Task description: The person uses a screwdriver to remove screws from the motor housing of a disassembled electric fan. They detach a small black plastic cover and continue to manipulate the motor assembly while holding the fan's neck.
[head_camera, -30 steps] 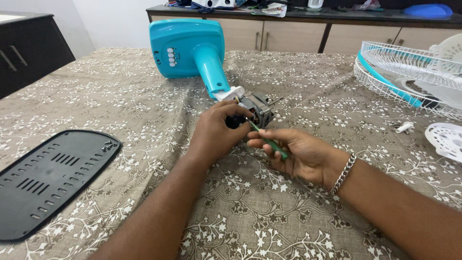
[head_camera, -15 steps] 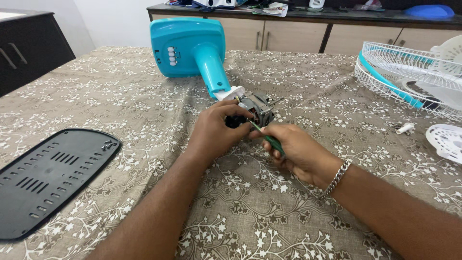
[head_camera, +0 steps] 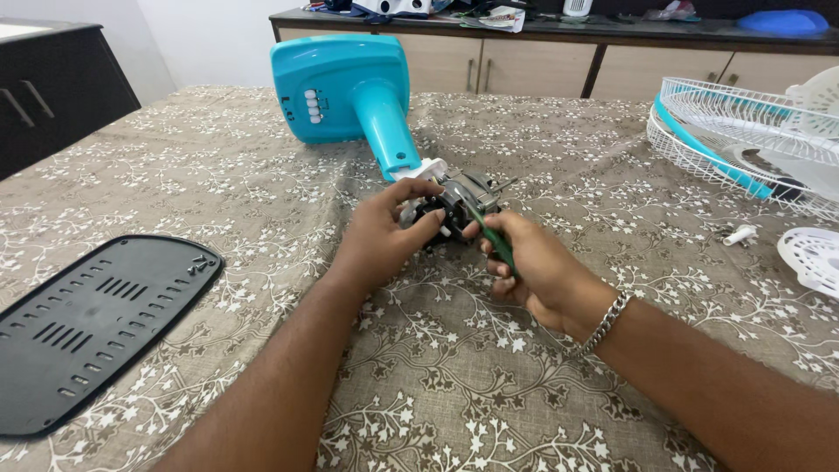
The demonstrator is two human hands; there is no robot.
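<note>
A turquoise table fan body [head_camera: 350, 87] lies on its side on the patterned tablecloth, neck pointing toward me. At the neck's end sits the bare metal motor [head_camera: 463, 199]. My left hand [head_camera: 384, 232] grips the motor's near side, fingers around a black part. My right hand [head_camera: 533, 267] holds a green-handled screwdriver [head_camera: 496, 243], its tip angled up into the motor. A metal bracelet circles my right wrist.
A black vented base plate [head_camera: 87, 328] lies at the near left with small screws on it. White wire fan guards [head_camera: 743, 144] with a turquoise rim rest at the right, a white plastic part [head_camera: 813, 258] below them. A small white piece [head_camera: 738, 234] lies loose. Cabinets stand behind.
My right hand has shifted slightly and turned with the screwdriver at the motor. The left hand keeps its hold on the motor. The fan body has not moved.
</note>
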